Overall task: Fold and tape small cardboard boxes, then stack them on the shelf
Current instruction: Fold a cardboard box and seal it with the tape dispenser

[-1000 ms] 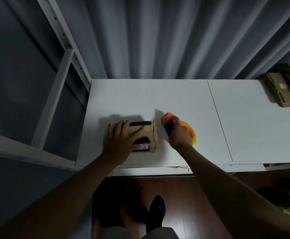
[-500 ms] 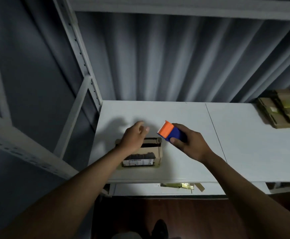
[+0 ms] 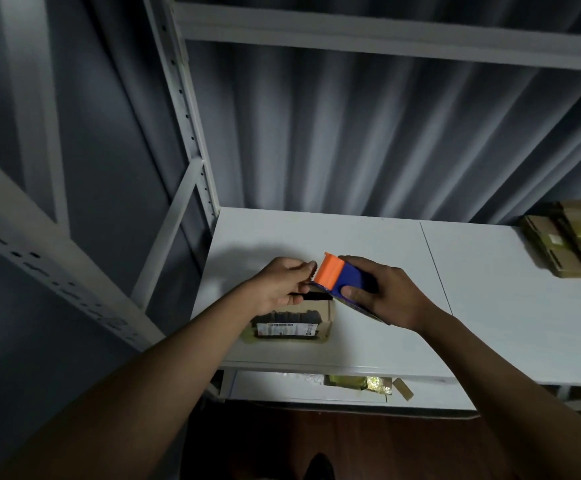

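Note:
A small cardboard box [image 3: 291, 325] with a barcode label lies on the white shelf board [image 3: 379, 237], near its front left corner. Above the box my right hand [image 3: 384, 294] grips an orange and blue tape dispenser [image 3: 339, 277], lifted off the board. My left hand [image 3: 284, 284] is raised in front of the dispenser's orange toothed end, with its fingertips pinched together there. Whether tape is between those fingers is too small to tell. My left hand hides the far edge of the box.
A stack of flat cardboard [image 3: 573, 244] lies at the far right of the board. A white upright post [image 3: 185, 109] stands at the left, and an upper shelf beam [image 3: 386, 38] crosses overhead. On a lower shelf lie yellowish packs [image 3: 360, 382]. Grey curtain behind.
My left hand has left the box top and risen to the dispenser's orange end. My right hand has lifted the dispenser off the board. The camera has tilted upward.

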